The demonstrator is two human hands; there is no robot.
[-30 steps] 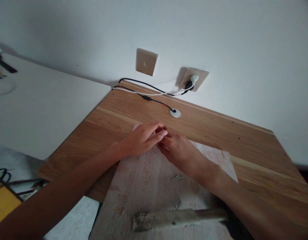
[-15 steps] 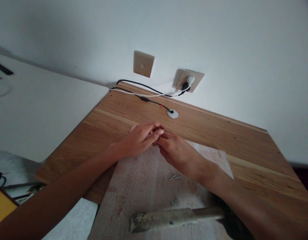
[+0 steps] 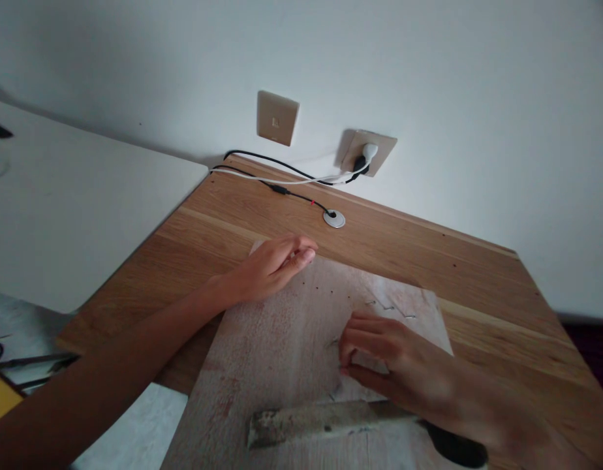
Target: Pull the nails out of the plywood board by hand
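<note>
My left hand (image 3: 277,264) rests at the far edge of a whitish, worn board (image 3: 262,352). Its thumb and fingers are pressed together; whatever they hold is hidden. Over the middle of the board, my right hand (image 3: 380,346) has its thumb and forefinger curled into a pinch, and I cannot make out what is in it. Beside these fingertips lies a small loose screw or nail (image 3: 332,343). A row of small dark holes (image 3: 331,292) runs across the board, continuing into several thin metal fasteners (image 3: 388,307) near its far right corner.
Nearest me, a worn hammer-like tool (image 3: 325,421) lies across the board, its black end under my right wrist. Beneath is a wooden desktop (image 3: 497,313) with a cable grommet (image 3: 333,219). Cables lead to a wall socket (image 3: 369,153). A white table (image 3: 86,196) adjoins at left.
My right hand has left my left hand and come down toward me, to the loose fasteners. The row of holes and metal fasteners is now uncovered. My left hand stays at the far edge.
</note>
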